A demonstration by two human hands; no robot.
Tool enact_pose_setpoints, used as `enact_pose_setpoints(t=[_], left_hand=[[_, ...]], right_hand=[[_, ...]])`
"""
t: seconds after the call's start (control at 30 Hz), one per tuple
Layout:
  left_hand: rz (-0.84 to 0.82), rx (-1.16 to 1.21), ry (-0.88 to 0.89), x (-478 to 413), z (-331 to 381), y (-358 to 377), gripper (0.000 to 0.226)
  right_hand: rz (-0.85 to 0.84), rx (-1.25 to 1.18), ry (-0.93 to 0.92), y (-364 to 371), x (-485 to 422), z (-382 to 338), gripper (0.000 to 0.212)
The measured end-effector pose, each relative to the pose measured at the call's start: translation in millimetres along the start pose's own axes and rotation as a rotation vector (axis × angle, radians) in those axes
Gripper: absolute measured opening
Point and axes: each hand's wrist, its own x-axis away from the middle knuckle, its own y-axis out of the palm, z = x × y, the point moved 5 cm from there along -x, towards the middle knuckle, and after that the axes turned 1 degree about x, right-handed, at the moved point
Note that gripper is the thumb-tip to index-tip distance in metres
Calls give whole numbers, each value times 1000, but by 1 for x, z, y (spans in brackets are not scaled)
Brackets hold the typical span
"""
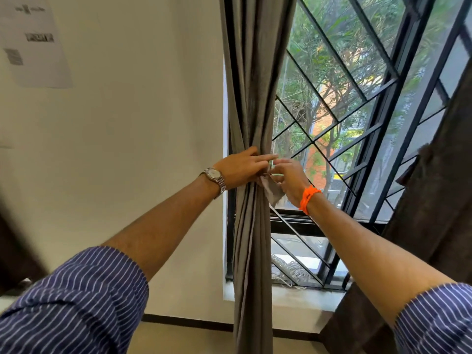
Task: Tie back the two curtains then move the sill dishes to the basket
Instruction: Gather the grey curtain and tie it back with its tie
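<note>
Nearest the camera are two rolled-up blue sleeves with thin white stripes (76, 300), bare forearms reaching from them toward the window. The landmark is the grey, pleated fabric curtain (251, 98), gathered into a narrow column at the left edge of the black-barred window grille (357, 103).

The left hand (240, 168), with a silver metal wristwatch (214, 176) on its wrist, lies against the curtain's front at the pinched waist, fingers stretched nearly flat across the folds; its palm side is hidden, so I cannot tell whether it grips anything. The right hand (288, 178), with a bright orange thread band (309, 198) at the wrist, meets it just right of the curtain, fingers curled around a light grey strip of cloth tie-back (273, 192) whose loose end hangs below.

The curtain looks soft, limp and fairly light, likely to spill out of the bunch; the waist is the sensible grip. A second, dark brown curtain (439, 175) hangs far right of the grey one, apparently not yet tied.
</note>
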Motion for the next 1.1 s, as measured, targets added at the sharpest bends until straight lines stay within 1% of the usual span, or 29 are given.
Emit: enact_pose_setpoints(t=[0.07, 0.13, 0.27, 0.33, 0.4, 0.47, 0.6, 0.7, 0.8, 0.87, 0.93, 1.0, 1.03, 1.1], left_hand=[[2, -14, 73, 1, -2, 1, 29], [10, -21, 102, 4, -3, 3, 29], [23, -71, 88, 8, 0, 3, 32], [67, -87, 97, 9, 3, -1, 29], [121, -101, 101, 9, 4, -2, 32], [151, -142, 77, 11, 1, 1, 32], [168, -185, -42, 16, -17, 6, 19], [124, -164, -64, 11, -25, 3, 13], [132, -101, -69, 0, -23, -2, 20], [186, 31, -157, -1, -23, -1, 19], [207, 197, -336, 3, -26, 6, 22], [251, 362, -548, 7, -30, 9, 31], [300, 430, -621, 8, -32, 7, 37], [398, 524, -661, 7, -32, 1, 44]], right_hand=[[-15, -89, 29, -5, -2, 4, 27], [-33, -81, 5, -4, 0, 6, 23], [-5, 5, -43, -5, -2, 8, 20], [32, 88, -83, -4, -7, 5, 16], [89, 207, -118, -3, -13, 4, 13], [164, 287, -149, -6, -13, -1, 13], [232, 269, -193, -14, -7, -11, 19], [214, 345, -277, -10, -10, -28, 21], [151, 473, -398, 3, -10, -54, 25], [81, 493, -427, 12, -8, -67, 20], [37, 460, -421, 16, -8, -73, 15], [4, 448, -412, 20, -8, -74, 18], [-19, 461, -398, 24, -8, -73, 20], [-58, 449, -357, 33, -8, -69, 21]])
